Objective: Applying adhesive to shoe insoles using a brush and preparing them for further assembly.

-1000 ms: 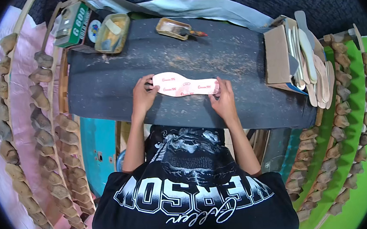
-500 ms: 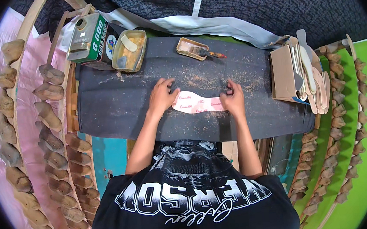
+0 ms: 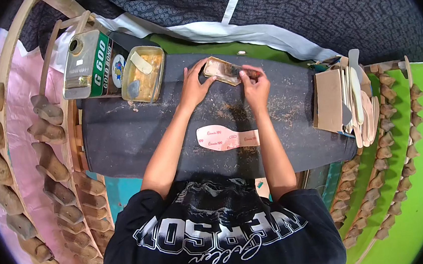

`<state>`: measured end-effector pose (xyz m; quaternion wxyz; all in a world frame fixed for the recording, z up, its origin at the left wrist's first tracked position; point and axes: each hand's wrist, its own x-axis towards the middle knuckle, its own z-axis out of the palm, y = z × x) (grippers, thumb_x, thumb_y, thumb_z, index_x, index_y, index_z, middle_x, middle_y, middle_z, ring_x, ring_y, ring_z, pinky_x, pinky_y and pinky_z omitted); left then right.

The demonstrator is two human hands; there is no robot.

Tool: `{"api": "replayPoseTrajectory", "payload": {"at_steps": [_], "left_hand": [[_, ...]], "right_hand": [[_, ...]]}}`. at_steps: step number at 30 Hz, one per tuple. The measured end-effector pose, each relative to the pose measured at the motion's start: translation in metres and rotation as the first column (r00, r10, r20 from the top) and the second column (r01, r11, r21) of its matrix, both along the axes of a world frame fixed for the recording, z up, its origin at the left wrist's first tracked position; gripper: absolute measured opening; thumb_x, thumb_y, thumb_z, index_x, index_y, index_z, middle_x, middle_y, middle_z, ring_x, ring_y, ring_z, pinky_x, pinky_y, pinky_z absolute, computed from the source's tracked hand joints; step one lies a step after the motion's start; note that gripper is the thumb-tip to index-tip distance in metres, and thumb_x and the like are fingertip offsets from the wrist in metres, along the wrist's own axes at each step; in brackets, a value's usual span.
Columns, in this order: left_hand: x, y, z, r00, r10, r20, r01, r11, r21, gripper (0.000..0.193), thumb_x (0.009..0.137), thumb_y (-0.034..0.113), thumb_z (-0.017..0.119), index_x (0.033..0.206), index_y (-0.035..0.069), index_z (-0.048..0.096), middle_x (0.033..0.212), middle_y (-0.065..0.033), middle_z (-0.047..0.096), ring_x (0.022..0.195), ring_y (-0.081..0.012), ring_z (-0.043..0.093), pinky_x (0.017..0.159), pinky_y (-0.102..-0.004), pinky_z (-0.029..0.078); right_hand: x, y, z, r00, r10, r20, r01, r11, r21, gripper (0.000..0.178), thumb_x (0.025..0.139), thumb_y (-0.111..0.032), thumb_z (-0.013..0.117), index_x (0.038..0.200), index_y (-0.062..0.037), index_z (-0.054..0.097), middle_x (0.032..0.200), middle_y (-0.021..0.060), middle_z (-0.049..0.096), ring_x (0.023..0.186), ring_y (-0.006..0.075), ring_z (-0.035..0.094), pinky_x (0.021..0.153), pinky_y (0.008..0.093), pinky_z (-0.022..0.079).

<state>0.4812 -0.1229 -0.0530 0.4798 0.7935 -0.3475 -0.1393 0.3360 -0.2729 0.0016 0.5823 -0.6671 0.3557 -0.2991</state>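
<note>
At the far middle of the table, my left hand (image 3: pixel 196 87) has its thumb and fingers round the left end of a small shallow tray (image 3: pixel 220 67) with pale residue inside. My right hand (image 3: pixel 256 89) pinches the reddish handle of a brush (image 3: pixel 249 72) whose dark end rests over the tray's right side. Nearer me lies a sole-shaped insole (image 3: pixel 216 137), whitish pink with red print, flat on the dark cloth. My right forearm covers its right end.
At the back left stand a metal can (image 3: pixel 82 68) and a rectangular tub (image 3: pixel 156 81) with a pale spatula in it. On the right, a cardboard box (image 3: pixel 328 99) holds several sole-shaped pieces. Shavings litter the dark tablecloth (image 3: pixel 122 145). Racks of wooden shoe lasts (image 3: pixel 58 193) flank both sides.
Both hands have left the insole and moved away from me to the small tray. My left hand has taken hold of the tray, my right the brush. The view has shifted slightly.
</note>
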Motion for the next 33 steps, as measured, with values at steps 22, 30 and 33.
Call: {"api": "replayPoseTrajectory", "payload": {"at_steps": [22, 30, 33], "left_hand": [[-0.026, 0.064, 0.022, 0.997, 0.037, 0.073, -0.031, 0.997, -0.073, 0.076, 0.078, 0.035, 0.093, 0.144, 0.010, 0.065, 0.148, -0.0153, 0.062, 0.139, -0.0370, 0.057, 0.122, -0.0490, 0.038], [-0.129, 0.145, 0.021, 0.962, -0.188, 0.195, 0.120, 0.940, 0.318, 0.103, 0.048, 0.059, 0.098, 0.137, 0.015, 0.071, 0.161, -0.0082, 0.050, 0.155, -0.0357, 0.037, 0.128, -0.0691, 0.010], [-0.142, 0.148, 0.008, 0.957, -0.118, 0.265, 0.035, 0.954, 0.299, 0.098, 0.050, 0.060, 0.097, 0.134, 0.016, 0.073, 0.159, -0.0063, 0.053, 0.155, -0.0327, 0.040, 0.129, -0.0671, 0.009]], "right_hand": [[-0.067, 0.006, 0.053, 0.996, 0.075, 0.044, -0.071, 0.993, -0.098, 0.016, 0.109, -0.012, 0.060, 0.119, -0.0033, 0.051, 0.112, 0.0134, 0.078, 0.094, 0.0168, 0.073, 0.081, 0.0317, 0.058], [-0.169, 0.076, -0.016, 0.991, 0.133, -0.015, -0.132, 0.990, 0.057, 0.046, 0.090, 0.002, 0.080, 0.124, -0.0018, 0.049, 0.111, 0.0118, 0.076, 0.095, 0.0176, 0.075, 0.078, 0.0311, 0.061], [-0.176, 0.082, -0.022, 0.983, 0.169, -0.074, -0.175, 0.982, -0.072, 0.036, 0.092, -0.003, 0.078, 0.119, -0.0005, 0.055, 0.107, 0.0135, 0.077, 0.090, 0.0213, 0.078, 0.075, 0.0330, 0.061]]}}
